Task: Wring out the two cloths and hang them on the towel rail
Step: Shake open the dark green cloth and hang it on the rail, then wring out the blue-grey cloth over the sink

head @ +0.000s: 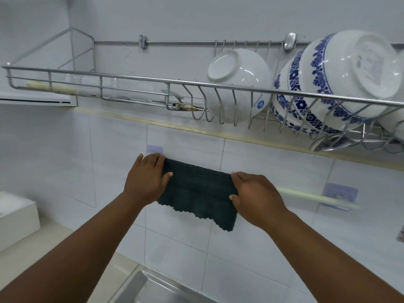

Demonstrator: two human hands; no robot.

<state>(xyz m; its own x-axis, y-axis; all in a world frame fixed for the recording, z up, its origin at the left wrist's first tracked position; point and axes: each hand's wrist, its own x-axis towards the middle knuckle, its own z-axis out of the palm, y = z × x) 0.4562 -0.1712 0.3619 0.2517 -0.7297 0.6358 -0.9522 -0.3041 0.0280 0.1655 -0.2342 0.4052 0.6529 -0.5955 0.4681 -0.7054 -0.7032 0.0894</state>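
A dark green cloth [197, 194] with a zigzag hem hangs folded over the pale towel rail [310, 196] on the tiled wall. My left hand [146, 178] grips the cloth's left edge, thumb on its front. Over at the cloth's right edge, my right hand [254, 197] pinches it between thumb and fingers. The rail's left stretch is hidden under the cloth and my hands; its lilac brackets [340, 193] show at both ends. Only one cloth is in view.
A steel dish rack [166, 83] runs along the wall above the rail, holding a white bowl [238, 84] and blue-patterned bowls [332, 84]. A steel sink [140, 287] lies below. A white box [17, 217] stands on the counter at left.
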